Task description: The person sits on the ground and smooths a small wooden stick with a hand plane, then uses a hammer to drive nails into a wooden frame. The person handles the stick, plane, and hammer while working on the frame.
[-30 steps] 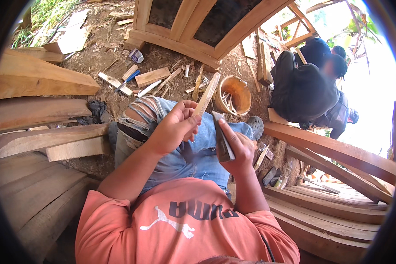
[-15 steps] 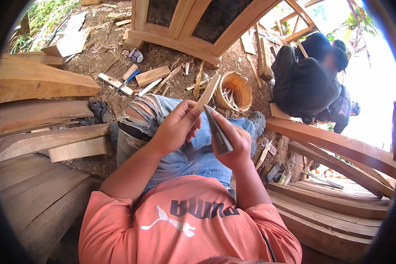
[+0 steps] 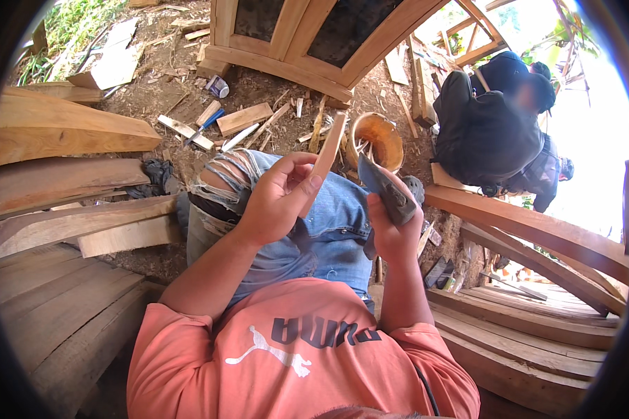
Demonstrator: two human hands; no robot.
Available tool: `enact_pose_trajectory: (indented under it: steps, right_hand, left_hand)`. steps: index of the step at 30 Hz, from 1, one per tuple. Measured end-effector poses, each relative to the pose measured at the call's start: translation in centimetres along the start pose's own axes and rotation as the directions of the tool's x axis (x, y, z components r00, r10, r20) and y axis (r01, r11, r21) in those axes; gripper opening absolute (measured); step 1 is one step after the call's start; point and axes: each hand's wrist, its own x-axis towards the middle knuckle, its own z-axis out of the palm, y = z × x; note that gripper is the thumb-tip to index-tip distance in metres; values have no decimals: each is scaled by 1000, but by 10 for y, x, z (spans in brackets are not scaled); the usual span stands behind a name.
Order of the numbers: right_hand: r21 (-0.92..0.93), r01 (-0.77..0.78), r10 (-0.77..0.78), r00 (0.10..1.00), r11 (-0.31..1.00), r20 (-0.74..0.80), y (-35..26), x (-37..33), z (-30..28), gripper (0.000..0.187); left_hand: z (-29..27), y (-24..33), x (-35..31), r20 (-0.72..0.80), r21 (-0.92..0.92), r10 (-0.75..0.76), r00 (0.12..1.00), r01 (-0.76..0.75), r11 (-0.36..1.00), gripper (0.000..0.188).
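My left hand (image 3: 274,199) is closed around the lower end of a thin, flat strip of pale wood (image 3: 328,145), which points up and away from me, its far end narrowed. In my right hand (image 3: 397,236) is a dark grey, tapered, blade-like tool (image 3: 388,188), whose exact kind I cannot make out. Its narrow tip points up and to the left, towards the strip, with a gap between them. Both hands are above my lap, over my torn blue jeans (image 3: 328,227).
A yellowish bucket (image 3: 397,143) holding wood slivers stands just beyond my hands. A blue-handled chisel (image 3: 210,120) lies among offcuts. A panelled wooden door (image 3: 283,59) is ahead. Planks (image 3: 63,234) are stacked left; a beam (image 3: 524,220) lies right. People in dark clothes (image 3: 489,133) sit farther right.
My right hand has moved right with the blade-like tool, away from the wood strip, and the tool has tilted. The strip has turned a little more upright and now shows its narrow edge.
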Motion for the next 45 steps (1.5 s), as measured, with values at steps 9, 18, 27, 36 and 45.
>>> enact_pose_trajectory:
  steps: [9, 18, 27, 36, 45]
  right_hand:
    - [-292, 511, -498, 859, 809, 123, -15, -2, 6, 65]
    - [-368, 572, -527, 820, 734, 224, -14, 5, 10, 84]
    - [-462, 613, -478, 789, 641, 385, -22, 4, 9, 84]
    - [-505, 541, -385, 838, 672, 386, -23, 11, 18, 86]
    - [-489, 591, -411, 803, 642, 431, -22, 5, 36, 83]
  left_hand:
    - [2, 9, -1, 82, -213, -223, 971, 236, 948, 35]
    - [0, 16, -1, 231, -293, -364, 902, 422, 858, 34]
    - [-1, 14, -1, 251, -181, -347, 904, 396, 900, 38]
    - [5, 5, 0, 60, 100, -216, 975, 209, 973, 29]
    - [2, -8, 0, 7, 172, -37, 999, 36, 984, 31]
